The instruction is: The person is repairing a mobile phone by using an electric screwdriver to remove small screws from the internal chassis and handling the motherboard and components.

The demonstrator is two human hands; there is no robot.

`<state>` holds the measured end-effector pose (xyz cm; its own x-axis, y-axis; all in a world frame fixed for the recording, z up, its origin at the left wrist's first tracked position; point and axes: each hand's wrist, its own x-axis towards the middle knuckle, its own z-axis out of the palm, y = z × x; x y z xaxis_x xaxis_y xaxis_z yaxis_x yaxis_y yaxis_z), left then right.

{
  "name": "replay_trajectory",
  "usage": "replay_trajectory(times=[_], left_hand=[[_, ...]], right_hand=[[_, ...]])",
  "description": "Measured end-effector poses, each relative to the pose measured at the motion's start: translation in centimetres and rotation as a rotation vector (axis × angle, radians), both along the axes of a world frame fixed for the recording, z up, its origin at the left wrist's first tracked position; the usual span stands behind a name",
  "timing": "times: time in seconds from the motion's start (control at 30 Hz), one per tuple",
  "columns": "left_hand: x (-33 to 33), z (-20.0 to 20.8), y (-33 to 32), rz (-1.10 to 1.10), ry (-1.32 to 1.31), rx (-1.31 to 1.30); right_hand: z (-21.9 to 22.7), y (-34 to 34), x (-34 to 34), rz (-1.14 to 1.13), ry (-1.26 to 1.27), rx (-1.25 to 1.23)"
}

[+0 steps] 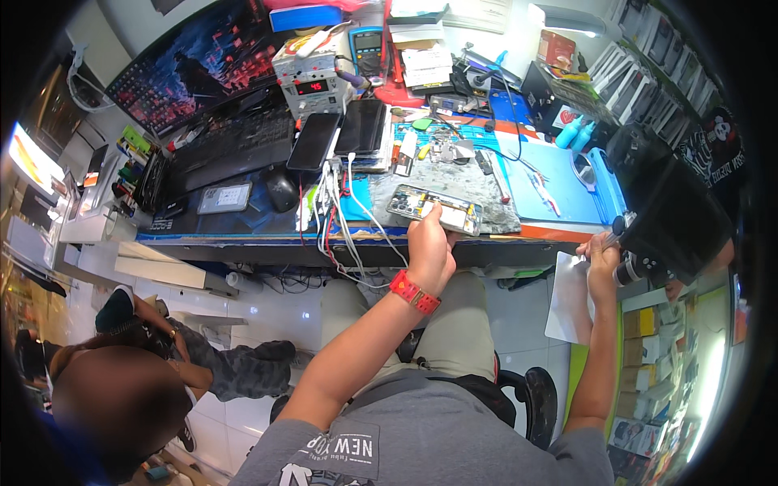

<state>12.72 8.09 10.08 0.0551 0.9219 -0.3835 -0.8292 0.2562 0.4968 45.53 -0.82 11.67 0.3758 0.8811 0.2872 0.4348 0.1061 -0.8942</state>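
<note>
My left hand (432,247), with a red watch on its wrist, grips an opened smartphone (405,202) at the bench's front edge. The phone's inner parts lie bare, with yellow strips and a pale, flat piece in the middle. Out to the right, my right hand (600,249) has its fingers closed beside the metal knob (621,224) of a dark apparatus (673,211). Whether they grip that knob cannot be made out. A pale, translucent sheet (570,304) hangs just below these fingers, partly behind my forearm.
White cables (334,198) drape over the bench edge left of the phone. Two dark phones (314,142) lie behind it, near a power supply (314,87). A blue mat (547,190) with small tools lies right. Another person (178,348) sits low at left.
</note>
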Motion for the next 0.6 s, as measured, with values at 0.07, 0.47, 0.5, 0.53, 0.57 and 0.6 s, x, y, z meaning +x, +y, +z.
replay_trajectory(times=[0.07,0.47,0.5,0.53,0.57,0.6], left_hand=[[1.0,-0.8,1.2,0.052,0.009,-0.042],[-1.4,-0.3,1.4,-0.223,0.209,-0.01],[-1.5,-0.4,1.4,-0.228,0.206,-0.024],[-1.6,-0.7,1.6,-0.232,0.204,-0.039],[-1.6,-0.8,1.5,-0.24,0.198,-0.056],[-1.5,-0.8,1.5,-0.233,0.182,-0.059]], right_hand=[[-0.6,-0.3,0.7,0.016,0.078,0.047],[0.4,3.0,2.7,0.097,-0.208,-0.299],[0.9,2.9,2.2,0.162,-0.158,-0.332],[1.1,2.9,1.7,0.228,-0.107,-0.365],[1.0,2.6,1.6,0.24,-0.023,-0.392],[0.9,2.7,1.7,0.259,0.012,-0.434]])
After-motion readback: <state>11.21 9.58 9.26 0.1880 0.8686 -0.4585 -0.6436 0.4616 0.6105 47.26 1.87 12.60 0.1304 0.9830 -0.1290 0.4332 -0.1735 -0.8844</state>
